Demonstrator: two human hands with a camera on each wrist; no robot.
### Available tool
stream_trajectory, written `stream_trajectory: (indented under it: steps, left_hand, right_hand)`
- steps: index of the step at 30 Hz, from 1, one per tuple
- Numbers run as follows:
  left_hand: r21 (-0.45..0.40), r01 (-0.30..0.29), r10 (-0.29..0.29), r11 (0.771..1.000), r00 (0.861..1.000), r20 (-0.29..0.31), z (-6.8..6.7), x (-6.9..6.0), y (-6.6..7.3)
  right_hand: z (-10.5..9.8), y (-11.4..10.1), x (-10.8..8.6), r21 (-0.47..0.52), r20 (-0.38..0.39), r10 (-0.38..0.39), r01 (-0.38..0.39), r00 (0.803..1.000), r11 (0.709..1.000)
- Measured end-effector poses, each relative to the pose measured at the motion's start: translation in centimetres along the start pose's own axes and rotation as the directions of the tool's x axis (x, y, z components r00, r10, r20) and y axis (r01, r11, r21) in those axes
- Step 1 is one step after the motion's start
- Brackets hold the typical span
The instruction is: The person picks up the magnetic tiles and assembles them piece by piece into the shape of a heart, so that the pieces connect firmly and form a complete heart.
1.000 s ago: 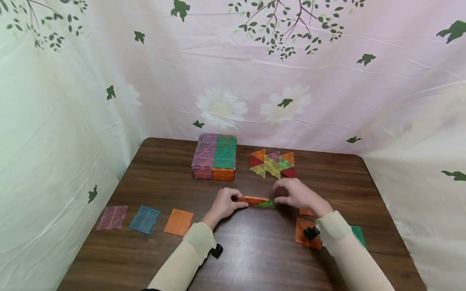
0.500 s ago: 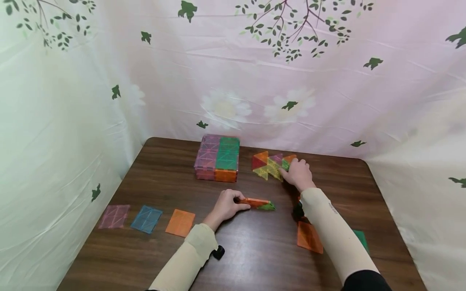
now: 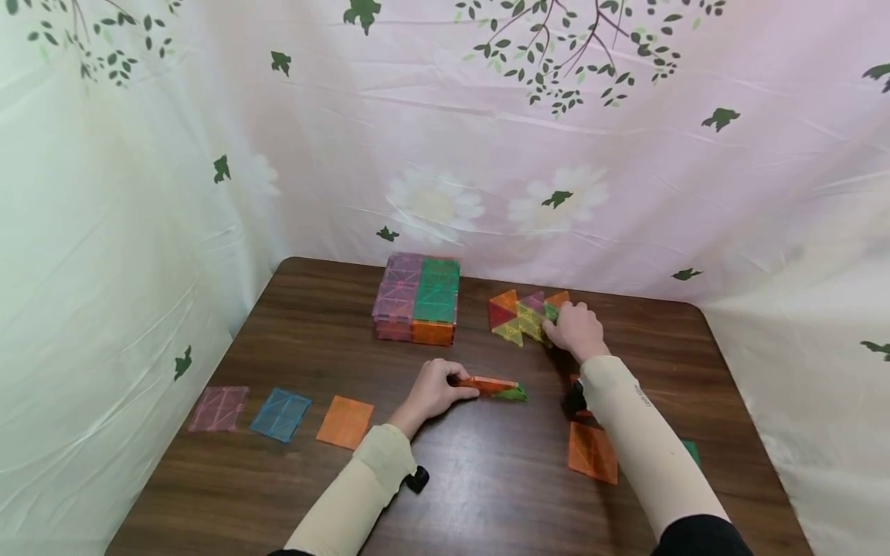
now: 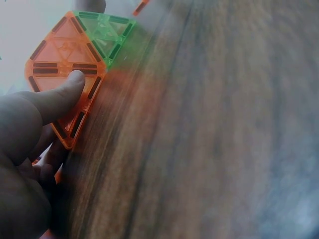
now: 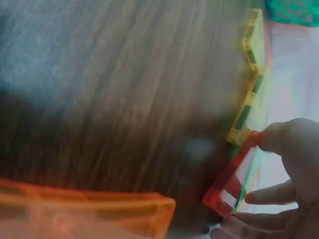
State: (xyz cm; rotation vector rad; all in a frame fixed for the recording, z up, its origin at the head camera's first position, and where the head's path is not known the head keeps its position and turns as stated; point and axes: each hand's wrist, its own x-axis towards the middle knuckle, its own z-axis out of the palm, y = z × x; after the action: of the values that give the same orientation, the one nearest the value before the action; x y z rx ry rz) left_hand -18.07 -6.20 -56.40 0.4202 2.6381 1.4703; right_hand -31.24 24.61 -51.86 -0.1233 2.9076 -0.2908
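Note:
My left hand pinches a row of magnetic tiles standing on edge on the table. In the left wrist view the thumb presses two joined orange triangle tiles, and a green triangle tile joins their far side. My right hand is at the right end of a flat cluster of triangle tiles at the back. There, thumb and fingers pinch a red triangle tile, slightly tilted beside a yellow tile and a green one. The hand hides part of the cluster in the head view.
A box-like stack of purple, green and orange tiles stands at the back. Purple, blue and orange squares lie at left. An orange square and a partly covered green tile lie near the right forearm.
My right hand has moved from beside the tiles in my left hand, away to the back cluster, and now grips a tile there. The left hand keeps its hold in place.

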Motion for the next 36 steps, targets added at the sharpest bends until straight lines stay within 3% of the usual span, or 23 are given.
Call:
stream_trajectory:
  steps: [10,20,29,36]
  left_hand:
    - [-0.002,-0.006,0.006,1.000,1.000,-0.008,0.0,0.0,0.0]
    - [0.001,0.007,-0.007,1.000,1.000,-0.008,0.0,0.0,-0.1]
    - [0.012,0.008,-0.008,1.000,1.000,-0.014,0.0,0.0,-0.1]
    - [0.011,0.002,-0.002,1.000,1.000,-0.013,0.0,0.1,-0.3]
  right_hand:
    - [-1.3,2.2,-0.2,0.133,0.094,-0.129,0.116,0.987,0.984]
    - [-1.6,3.2,0.0,0.123,0.105,-0.213,0.200,0.971,0.972]
    - [-2.4,4.2,-0.7,0.159,0.201,-0.272,0.243,0.941,0.957]
    - [-2.6,4.9,-0.8,0.118,0.168,-0.334,0.317,0.928,0.941]
